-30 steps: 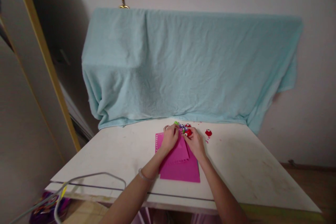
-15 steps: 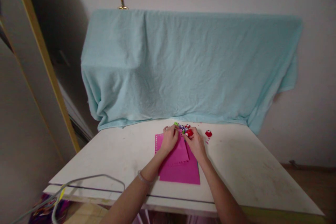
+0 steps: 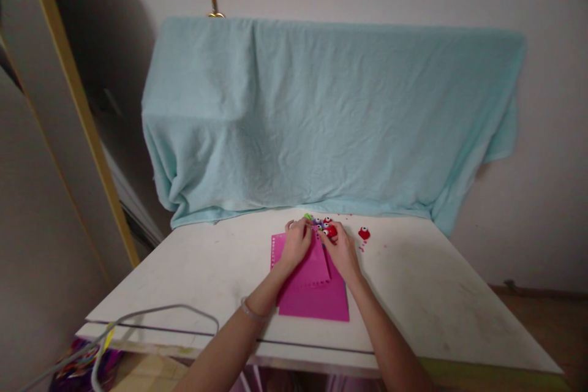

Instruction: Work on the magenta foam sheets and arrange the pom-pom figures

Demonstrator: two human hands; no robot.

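My left hand [image 3: 296, 246] lies on the upper part of a pink sheet with small punched holes [image 3: 315, 269], its fingers bent at the top edge. This sheet rests on a larger plain pink sheet [image 3: 315, 307]. My right hand [image 3: 342, 248] has its thumb and fingers closed around a small red craft punch [image 3: 331, 231] with a white, eye-like top, at the sheet's upper right corner. Just behind the fingers are several more small punches [image 3: 318, 221] in purple, red and green, partly hidden. Another red punch [image 3: 364, 233] stands to the right.
Tiny pink paper bits [image 3: 362, 247] lie by the right-hand punch. A light blue cloth [image 3: 321, 116] hangs behind the white table [image 3: 413, 294]. A grey cable [image 3: 174, 307] loops over the front left edge.
Both hands keep nearly the same place on the pink sheet. The red punch in my right hand shifts very slightly; the whole view has drifted a little.
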